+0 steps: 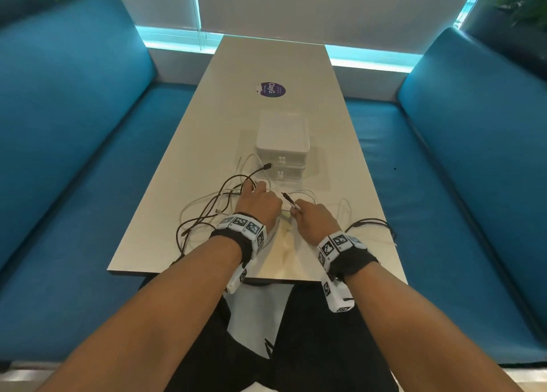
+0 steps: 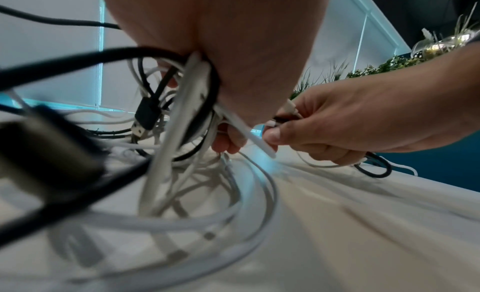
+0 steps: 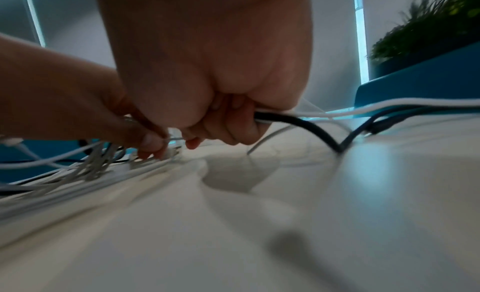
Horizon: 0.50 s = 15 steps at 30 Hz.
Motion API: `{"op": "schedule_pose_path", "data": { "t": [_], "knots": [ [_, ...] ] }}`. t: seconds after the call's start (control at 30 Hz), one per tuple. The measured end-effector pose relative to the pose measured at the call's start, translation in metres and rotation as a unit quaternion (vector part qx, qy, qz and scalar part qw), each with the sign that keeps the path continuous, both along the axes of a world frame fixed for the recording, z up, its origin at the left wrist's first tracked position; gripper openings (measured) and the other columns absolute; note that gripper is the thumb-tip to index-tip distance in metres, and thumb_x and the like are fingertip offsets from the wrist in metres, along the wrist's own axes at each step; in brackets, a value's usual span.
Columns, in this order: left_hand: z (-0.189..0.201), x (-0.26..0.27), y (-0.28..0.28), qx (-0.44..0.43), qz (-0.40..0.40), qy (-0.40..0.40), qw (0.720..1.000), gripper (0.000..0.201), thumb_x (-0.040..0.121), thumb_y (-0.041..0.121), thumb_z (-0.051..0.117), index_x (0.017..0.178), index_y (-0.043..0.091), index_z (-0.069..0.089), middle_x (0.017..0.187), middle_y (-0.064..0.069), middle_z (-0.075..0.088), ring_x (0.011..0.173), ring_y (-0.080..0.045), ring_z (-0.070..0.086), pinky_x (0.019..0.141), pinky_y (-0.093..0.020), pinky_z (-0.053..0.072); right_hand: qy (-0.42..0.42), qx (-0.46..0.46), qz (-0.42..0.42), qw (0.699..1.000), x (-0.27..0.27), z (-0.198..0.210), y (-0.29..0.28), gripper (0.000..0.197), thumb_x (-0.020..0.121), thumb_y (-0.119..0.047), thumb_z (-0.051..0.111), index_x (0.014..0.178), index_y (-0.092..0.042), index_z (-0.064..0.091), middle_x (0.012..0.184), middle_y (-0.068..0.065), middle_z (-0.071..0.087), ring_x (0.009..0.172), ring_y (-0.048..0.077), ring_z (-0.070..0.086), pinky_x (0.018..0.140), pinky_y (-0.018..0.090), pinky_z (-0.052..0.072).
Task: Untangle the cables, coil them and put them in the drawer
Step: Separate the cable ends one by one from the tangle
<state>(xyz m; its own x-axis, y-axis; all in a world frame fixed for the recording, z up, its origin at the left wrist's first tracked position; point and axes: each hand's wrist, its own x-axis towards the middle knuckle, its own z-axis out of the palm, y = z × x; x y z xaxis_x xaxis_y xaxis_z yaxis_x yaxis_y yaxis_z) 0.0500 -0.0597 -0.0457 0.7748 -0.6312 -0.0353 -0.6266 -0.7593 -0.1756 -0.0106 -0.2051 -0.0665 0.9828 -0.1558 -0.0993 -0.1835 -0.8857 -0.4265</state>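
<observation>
Blue sofas (image 1: 74, 125) sit on both sides of a long pale tabletop (image 1: 340, 184). On it stands a white box of drawers (image 1: 282, 143), both shut. Just in front lies a messy pile of black and white cables (image 1: 213, 211). The left hand (image 1: 259, 203) grips a bunch of them. The right hand (image 1: 315, 217) has its fingers (image 3: 241, 130) curled round a black and a white cable.

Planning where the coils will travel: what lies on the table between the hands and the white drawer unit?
In the head view, loose cable loops and a black plug lie between the hands and the drawer unit.
</observation>
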Motion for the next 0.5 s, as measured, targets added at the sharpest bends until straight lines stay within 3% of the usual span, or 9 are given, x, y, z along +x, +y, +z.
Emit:
{"op": "schedule_pose_path", "data": {
  "t": [0.27, 0.37, 0.5],
  "knots": [
    [0.002, 0.004, 0.006, -0.006, 0.027, 0.005, 1.000, 0.023, 0.089, 0.014, 0.053, 0.099, 0.029, 0.067, 0.097, 0.010, 0.066, 0.113, -0.022, 0.046, 0.098, -0.049, 0.023, 0.022, -0.055, -0.037, 0.998, -0.008, 0.009, -0.037, 0.019, 0.102, -0.031, 0.039, 0.099, -0.028, 0.057, 0.084, 0.007, 0.060, 0.076, 0.029, 0.059, 0.070, 0.037, 0.052],
    [0.007, 0.002, 0.006, -0.001, 0.031, 0.009, 0.999, 0.025, 0.084, 0.009, 0.055, 0.093, 0.029, 0.066, 0.092, 0.010, 0.065, 0.111, -0.020, 0.046, 0.098, -0.048, 0.023, 0.025, -0.067, -0.057, 0.996, -0.012, 0.009, -0.038, 0.022, 0.103, -0.032, 0.038, 0.106, -0.025, 0.059, 0.083, 0.006, 0.057, 0.074, 0.028, 0.057, 0.068, 0.036, 0.051],
    [0.007, 0.000, 0.005, 0.017, 0.031, 0.005, 0.999, 0.024, 0.086, 0.009, 0.055, 0.096, 0.029, 0.066, 0.093, 0.007, 0.067, 0.112, -0.021, 0.046, 0.102, -0.049, 0.025, 0.005, -0.075, -0.074, 0.994, -0.010, 0.012, -0.022, 0.028, 0.104, -0.036, 0.035, 0.111, -0.019, 0.057, 0.094, 0.010, 0.063, 0.083, 0.033, 0.062, 0.074, 0.041, 0.054]
  ]
}}
